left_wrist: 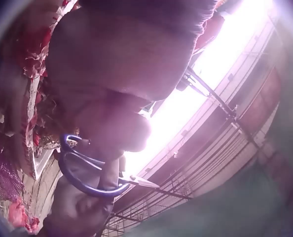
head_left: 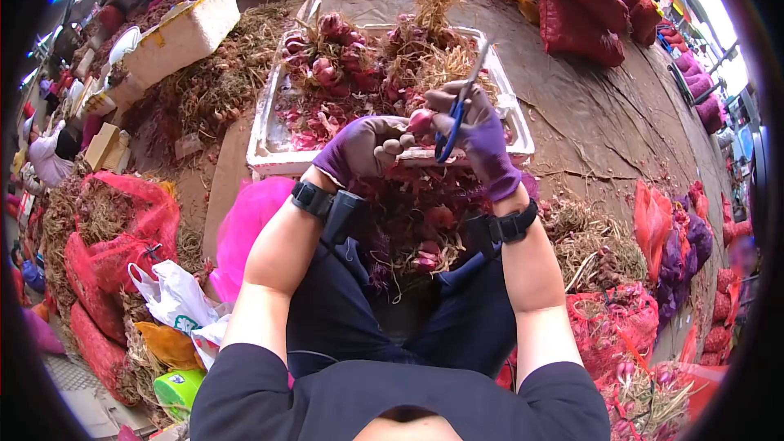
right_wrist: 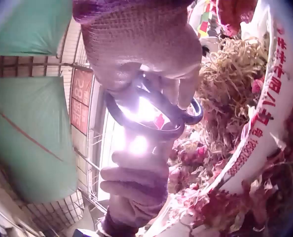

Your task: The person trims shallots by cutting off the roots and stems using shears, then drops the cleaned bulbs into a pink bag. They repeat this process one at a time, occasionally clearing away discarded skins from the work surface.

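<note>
Both gloved hands meet over the near rim of a white foam box [head_left: 260, 135]. My right hand [head_left: 482, 126] grips blue-handled scissors [head_left: 446, 145], whose blades point up and away from me. A small red onion [head_left: 420, 121] sits between the two hands, against the right fingertips. My left hand [head_left: 363, 147] pinches at the onion's left side, its other fingers curled under. In the right wrist view the scissors' handle loops [right_wrist: 161, 134] hang below the right hand, and a bit of red shows through one. Bunches of red onions [head_left: 331, 73] with dry stalks fill the box.
Onion skins and trimmed onions [head_left: 429, 257] lie between my knees. A pink net bag [head_left: 253, 229] and a white plastic bag [head_left: 175, 298] are at my left. Red net sacks [head_left: 612, 318] and dry stalks [head_left: 592, 233] lie at right. Another foam box [head_left: 184, 41] stands back left.
</note>
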Demonstrator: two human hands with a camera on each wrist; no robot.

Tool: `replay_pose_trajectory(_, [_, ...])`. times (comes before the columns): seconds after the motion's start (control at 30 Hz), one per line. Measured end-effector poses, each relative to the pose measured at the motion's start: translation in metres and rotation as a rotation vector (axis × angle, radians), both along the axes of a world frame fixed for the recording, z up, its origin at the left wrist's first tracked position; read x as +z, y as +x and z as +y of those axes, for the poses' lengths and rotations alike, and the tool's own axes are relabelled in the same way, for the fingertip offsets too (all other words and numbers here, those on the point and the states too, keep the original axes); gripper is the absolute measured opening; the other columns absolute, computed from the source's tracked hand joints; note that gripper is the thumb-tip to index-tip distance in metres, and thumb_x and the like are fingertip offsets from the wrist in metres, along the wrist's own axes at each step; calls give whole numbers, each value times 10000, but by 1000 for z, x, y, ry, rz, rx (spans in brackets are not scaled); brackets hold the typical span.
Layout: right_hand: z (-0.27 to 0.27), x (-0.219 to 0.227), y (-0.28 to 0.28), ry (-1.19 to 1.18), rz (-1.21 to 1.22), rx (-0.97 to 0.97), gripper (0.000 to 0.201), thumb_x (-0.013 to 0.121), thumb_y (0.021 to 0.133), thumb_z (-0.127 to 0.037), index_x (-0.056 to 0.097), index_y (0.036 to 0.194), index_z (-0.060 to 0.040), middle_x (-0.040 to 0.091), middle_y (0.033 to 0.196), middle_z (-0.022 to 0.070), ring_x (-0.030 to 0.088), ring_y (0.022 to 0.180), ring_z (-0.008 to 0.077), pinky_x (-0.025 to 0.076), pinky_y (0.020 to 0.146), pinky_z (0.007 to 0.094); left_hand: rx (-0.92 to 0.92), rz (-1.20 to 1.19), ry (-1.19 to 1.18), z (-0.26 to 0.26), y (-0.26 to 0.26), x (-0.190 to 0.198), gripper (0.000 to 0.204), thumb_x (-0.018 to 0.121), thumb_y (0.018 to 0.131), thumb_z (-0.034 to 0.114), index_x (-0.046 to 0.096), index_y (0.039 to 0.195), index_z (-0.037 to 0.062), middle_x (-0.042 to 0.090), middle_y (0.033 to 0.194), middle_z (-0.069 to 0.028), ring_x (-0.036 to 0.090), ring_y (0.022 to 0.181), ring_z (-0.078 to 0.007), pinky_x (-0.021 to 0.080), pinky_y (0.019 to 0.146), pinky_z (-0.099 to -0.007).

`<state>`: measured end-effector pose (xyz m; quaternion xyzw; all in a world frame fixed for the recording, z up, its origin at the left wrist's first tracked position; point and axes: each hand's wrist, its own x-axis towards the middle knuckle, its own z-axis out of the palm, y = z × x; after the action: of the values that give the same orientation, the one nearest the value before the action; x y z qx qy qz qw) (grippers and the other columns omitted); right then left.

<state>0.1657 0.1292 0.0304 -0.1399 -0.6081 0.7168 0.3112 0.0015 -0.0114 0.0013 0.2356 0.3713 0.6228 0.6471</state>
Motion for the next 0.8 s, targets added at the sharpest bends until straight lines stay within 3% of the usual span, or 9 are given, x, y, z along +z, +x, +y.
replay_pose_trajectory(0.13, [-6,-1,-4,-12,44,206,444,673,819,24,467,1211,-2,668,1034,123,663,954,200,517,889,315,-199,1,133,3,-7,-16,268,380,978,10,518,1206,-11,601,901,-30,501,634,-16,395,489,-138])
replay_pose_trajectory(0.23, [-9,2,-4,-34,-19,179,443,682,824,-1,463,1209,20,663,1012,133,668,925,187,535,826,287,-58,145,3,5,7,-12,282,449,939,-39,518,1210,-12,626,953,-33,572,747,-28,455,552,-144])
replay_pose_trajectory(0.27, [-8,-4,-5,-28,-51,114,432,683,830,-8,465,1201,19,665,1005,135,672,898,184,540,808,284,-287,-99,413,9,0,-28,348,507,903,-69,506,1246,-15,643,1036,-47,612,904,-73,513,693,-182])
replay_pose_trajectory(0.3, [-8,-7,-6,-22,-84,50,421,684,835,-15,468,1194,19,668,997,137,676,871,180,544,789,281,-285,-102,415,9,1,-27,348,507,903,-69,506,1246,-15,643,1036,-47,612,904,-73,513,693,-182])
replay_pose_trajectory(0.37, [-13,-9,-8,-72,-78,-1,411,687,839,-24,473,1188,13,668,990,135,677,846,179,547,769,278,-74,183,59,9,4,-23,371,511,912,-56,492,1279,-4,648,1069,-52,615,935,-92,517,772,-225])
replay_pose_trajectory(0.47, [-10,-15,-10,-167,-74,-91,402,695,842,-37,482,1181,2,665,985,126,679,806,176,551,729,270,65,604,366,15,3,-35,308,531,948,29,526,1256,17,653,1067,-50,610,893,-83,502,759,-226])
replay_pose_trajectory(0.5, [-7,-19,-10,-214,-79,-133,403,699,840,-42,486,1180,-3,662,987,120,679,791,175,552,709,264,67,604,367,17,5,-25,308,531,948,29,526,1256,17,653,1067,-50,610,893,-83,502,759,-226])
replay_pose_trajectory(0.57, [-5,-23,-10,-196,-87,-135,407,703,836,-39,488,1181,-4,667,983,120,677,802,173,554,712,266,90,110,-63,19,10,4,236,584,963,155,595,1165,34,666,997,-40,605,813,-72,486,706,-210])
replay_pose_trajectory(0.8, [-12,-16,-10,-136,-82,-67,418,717,816,-20,500,1172,1,681,990,119,670,847,168,559,746,283,224,537,-34,15,13,4,242,643,937,275,658,1000,43,662,792,2,593,653,-69,480,608,-219])
